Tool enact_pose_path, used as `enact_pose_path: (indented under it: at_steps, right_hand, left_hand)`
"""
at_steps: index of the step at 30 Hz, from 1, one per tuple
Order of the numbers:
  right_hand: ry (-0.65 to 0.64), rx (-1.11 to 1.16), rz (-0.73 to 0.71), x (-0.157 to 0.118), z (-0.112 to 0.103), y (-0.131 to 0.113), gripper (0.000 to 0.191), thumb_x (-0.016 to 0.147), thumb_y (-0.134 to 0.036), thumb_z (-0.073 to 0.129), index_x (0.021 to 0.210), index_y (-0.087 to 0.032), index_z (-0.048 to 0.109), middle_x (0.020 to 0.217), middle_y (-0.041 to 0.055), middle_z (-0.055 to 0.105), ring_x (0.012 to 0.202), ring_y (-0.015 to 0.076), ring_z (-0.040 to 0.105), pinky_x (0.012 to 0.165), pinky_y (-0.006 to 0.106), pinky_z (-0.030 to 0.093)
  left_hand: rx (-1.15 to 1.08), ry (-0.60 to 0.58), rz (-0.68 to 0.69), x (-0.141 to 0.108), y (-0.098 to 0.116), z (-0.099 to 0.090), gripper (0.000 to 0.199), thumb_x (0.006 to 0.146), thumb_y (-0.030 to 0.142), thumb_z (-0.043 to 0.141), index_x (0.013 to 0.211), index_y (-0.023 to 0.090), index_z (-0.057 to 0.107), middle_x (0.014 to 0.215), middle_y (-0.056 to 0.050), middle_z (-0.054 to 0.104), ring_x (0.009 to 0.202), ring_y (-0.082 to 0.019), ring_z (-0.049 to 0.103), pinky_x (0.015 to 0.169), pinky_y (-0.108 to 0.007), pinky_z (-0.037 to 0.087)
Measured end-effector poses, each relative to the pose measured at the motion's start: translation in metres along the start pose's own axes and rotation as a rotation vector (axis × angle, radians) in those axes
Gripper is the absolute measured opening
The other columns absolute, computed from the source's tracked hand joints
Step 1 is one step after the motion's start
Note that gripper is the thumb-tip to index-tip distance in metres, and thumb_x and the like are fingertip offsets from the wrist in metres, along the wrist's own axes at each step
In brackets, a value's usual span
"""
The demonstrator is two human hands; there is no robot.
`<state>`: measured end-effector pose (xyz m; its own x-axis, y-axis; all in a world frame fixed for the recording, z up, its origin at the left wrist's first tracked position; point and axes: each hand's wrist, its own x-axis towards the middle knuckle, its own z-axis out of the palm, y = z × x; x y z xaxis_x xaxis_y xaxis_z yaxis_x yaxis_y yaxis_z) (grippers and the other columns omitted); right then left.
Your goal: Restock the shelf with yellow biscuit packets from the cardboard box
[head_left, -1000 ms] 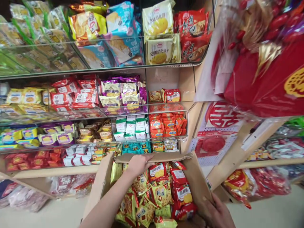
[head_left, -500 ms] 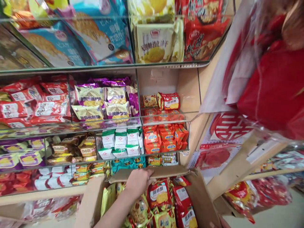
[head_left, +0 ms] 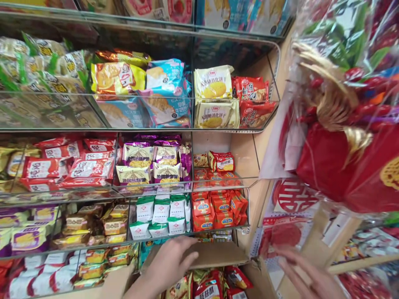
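In front of me is an open cardboard box (head_left: 215,254) holding red and yellow snack packets (head_left: 207,286). My left hand (head_left: 171,261) is over its far flap, thumb spread away from the fingers; whether it touches the flap is unclear. To the right of the box, my right hand (head_left: 311,272) is raised and slightly blurred, its fingers stretched out with nothing in them. Beyond the box, a shelf compartment holds a few packets, one a red and white packet (head_left: 222,161) like those in the box.
Clear-fronted shelves hold blue biscuit packs (head_left: 165,104), cream biscuit packs (head_left: 213,114), green and white packets (head_left: 162,211) and red packets (head_left: 204,214). A plastic-wrapped red decoration (head_left: 330,162) hangs at the right, in front of a wooden post (head_left: 314,236).
The view has tilted up, showing more upper shelves. My right hand has left the box's right side and risen. My left hand's thumb has spread from its fingers at the flap.
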<state>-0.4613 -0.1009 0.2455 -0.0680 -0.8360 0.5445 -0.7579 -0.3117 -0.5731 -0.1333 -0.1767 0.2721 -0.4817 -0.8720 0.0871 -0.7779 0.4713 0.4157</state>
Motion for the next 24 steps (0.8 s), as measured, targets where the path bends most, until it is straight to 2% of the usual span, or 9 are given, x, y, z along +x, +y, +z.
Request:
enact_pose_path:
  at_steps: [3,5,7,10,13,16,20,22,24]
  right_hand:
    - [0.044,-0.11,-0.298,0.088,-0.015,-0.068,0.024,0.085,-0.034,0.044,0.098,-0.023,0.061,0.102,0.006,0.066,0.096,0.0181,0.061,0.083,0.029,0.049]
    - [-0.007,-0.23,-0.352,0.152,-0.008,-0.107,0.026,0.088,-0.03,0.037,0.092,-0.02,0.061,0.096,0.0073,0.066,0.092,0.0183,0.061,0.084,0.03,0.046]
    - [-0.094,-0.384,-0.219,0.211,0.011,-0.131,0.03,0.088,-0.035,0.037,0.094,-0.017,0.06,0.097,0.0102,0.066,0.094,0.0212,0.06,0.084,0.032,0.044]
    - [-0.216,-0.475,-0.021,0.272,0.049,-0.14,0.046,0.081,-0.047,0.047,0.105,-0.009,0.055,0.102,0.0198,0.063,0.098,0.0286,0.059,0.079,0.035,0.045]
    - [-0.34,-0.456,0.022,0.297,0.076,-0.133,0.048,0.068,-0.037,0.067,0.105,-0.007,0.057,0.101,0.0207,0.064,0.094,0.0285,0.062,0.075,0.033,0.047]
    - [-0.441,-0.424,0.088,0.302,0.08,-0.126,0.036,0.067,-0.023,0.067,0.1,-0.009,0.061,0.088,0.0156,0.068,0.075,0.0224,0.066,0.065,0.029,0.049]
    - [-0.477,-0.38,0.195,0.299,0.06,-0.124,0.034,0.074,-0.021,0.059,0.105,-0.007,0.057,0.069,0.0137,0.068,0.052,0.0183,0.063,0.051,0.027,0.049]
    - [-0.468,-0.346,0.201,0.296,0.046,-0.121,0.036,0.078,-0.022,0.054,0.111,-0.005,0.052,0.067,0.0138,0.067,0.049,0.0172,0.062,0.048,0.025,0.048]
    - [-0.45,-0.302,0.164,0.292,0.033,-0.118,0.041,0.083,-0.023,0.048,0.12,-0.006,0.044,0.073,0.0144,0.068,0.052,0.0157,0.063,0.048,0.023,0.047]
  left_hand:
    - [0.062,0.108,-0.016,-0.009,-0.014,-0.006,0.033,0.084,0.04,0.037,0.107,0.03,0.058,0.108,0.0,0.069,0.1,-0.019,0.062,0.087,-0.034,0.051]
    - [0.148,0.23,-0.013,-0.019,-0.028,-0.001,0.03,0.084,0.039,0.038,0.101,0.028,0.061,0.1,0.0,0.072,0.093,-0.018,0.065,0.082,-0.032,0.054]
    - [0.242,0.383,0.027,-0.03,-0.042,0.003,0.026,0.083,0.036,0.042,0.098,0.028,0.062,0.094,0.0,0.073,0.088,-0.017,0.067,0.077,-0.029,0.057]
    - [0.356,0.536,0.138,-0.046,-0.049,-0.006,0.022,0.081,0.032,0.048,0.101,0.03,0.058,0.095,0.001,0.073,0.088,-0.016,0.067,0.076,-0.029,0.057]
    - [0.422,0.538,0.206,-0.055,-0.037,-0.033,0.027,0.081,0.025,0.048,0.106,0.032,0.053,0.102,0.001,0.071,0.094,-0.016,0.065,0.088,-0.035,0.052]
    - [0.396,0.466,0.272,-0.049,-0.017,-0.062,0.03,0.082,0.016,0.042,0.107,0.031,0.051,0.104,0.001,0.07,0.096,-0.013,0.063,0.093,-0.034,0.047]
    - [0.361,0.468,0.452,-0.022,0.005,-0.084,0.031,0.081,0.011,0.042,0.105,0.027,0.053,0.103,-0.001,0.07,0.095,-0.012,0.061,0.09,-0.033,0.046]
    - [0.354,0.507,0.539,-0.005,0.013,-0.089,0.032,0.079,0.011,0.043,0.106,0.026,0.053,0.106,-0.003,0.068,0.097,-0.014,0.06,0.089,-0.034,0.046]
    - [0.337,0.541,0.605,0.012,0.02,-0.092,0.034,0.079,0.01,0.044,0.107,0.025,0.053,0.111,-0.005,0.065,0.101,-0.015,0.058,0.088,-0.033,0.046]
